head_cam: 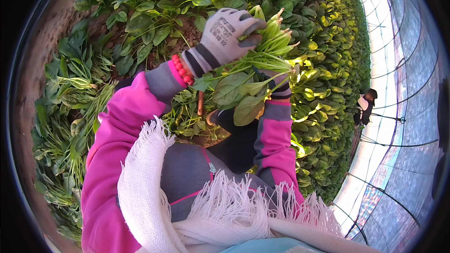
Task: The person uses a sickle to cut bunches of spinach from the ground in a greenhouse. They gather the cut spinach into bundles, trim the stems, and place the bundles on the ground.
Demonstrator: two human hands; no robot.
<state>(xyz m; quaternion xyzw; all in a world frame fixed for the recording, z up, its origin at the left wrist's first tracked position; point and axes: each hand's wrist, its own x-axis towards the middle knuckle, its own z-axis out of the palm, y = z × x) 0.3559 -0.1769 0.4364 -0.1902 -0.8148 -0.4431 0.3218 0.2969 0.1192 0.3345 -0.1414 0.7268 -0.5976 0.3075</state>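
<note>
A bunch of freshly cut spinach [272,40] is held up in front of me, its pale root ends up and to the right and its broad leaves hanging down. My left hand [228,30], in a grey-palmed knit glove bearing printed writing, curls its fingers against the near-left side of the stems. Below and behind the bunch, my right hand [276,75], also gloved, supports it. Stems and leaves hide most of the right hand's fingers. Beneath the bunch, a wooden handle [200,103] stands among the low leaves; whatever it belongs to is hidden.
Pulled spinach [75,112] lies in heaps on my left, beside a bare soil strip [38,59]. Growing spinach plants [327,77] fill the bed ahead and right. Another person [365,107] is far right, near the plastic greenhouse wall [415,112]. My shoe [212,117] rests below the leaves.
</note>
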